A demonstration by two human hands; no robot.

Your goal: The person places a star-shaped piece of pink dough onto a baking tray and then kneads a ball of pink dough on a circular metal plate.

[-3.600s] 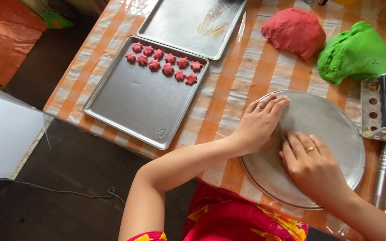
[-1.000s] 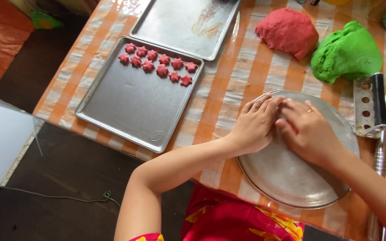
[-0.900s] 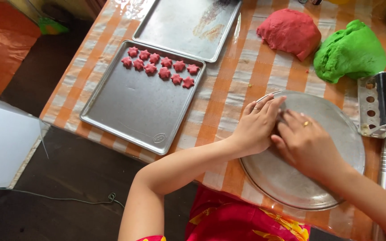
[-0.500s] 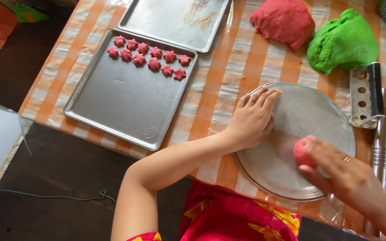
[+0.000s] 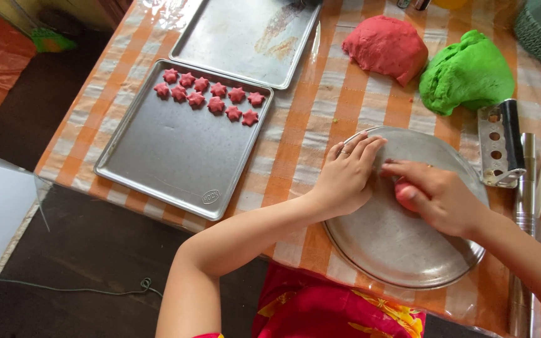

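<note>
Right hand [image 5: 436, 197] curled around a small pink dough lump [image 5: 403, 193], pressing it down on the round metal plate [image 5: 402, 250]. Half a second back I had that hand lifted at the plate's right side with the lump pinched up in the fingers; it has now come down and left, and the lump sits on the plate, mostly hidden under the palm. I read that as a fresh piece brought in for shaping.

Left hand [image 5: 345, 178] flat and released, grasping nothing, fingers spread over the plate's left rim. It has not shifted; it seems to steady the plate.

Outward: left of the plate, a square tray [image 5: 176, 156] with two short rows of pink star shapes [image 5: 211, 97] along its far edge. The count looks the same as before. Beyond it, a second tray [image 5: 245, 31], bare but smeared. Far right, a red dough mound [image 5: 386, 47] and a green dough mound [image 5: 468, 72], touching or nearly so.

Right of the plate: a perforated metal scraper [image 5: 499, 144] with a dark handle, and a steel rod [image 5: 524, 206] running near to far.

Packages and labels: none that I can see beyond a small oval stamp [image 5: 210, 196] at the near corner of the square tray. Bench [image 5: 320, 106] wears an orange-and-white check cloth under clear film.
</note>
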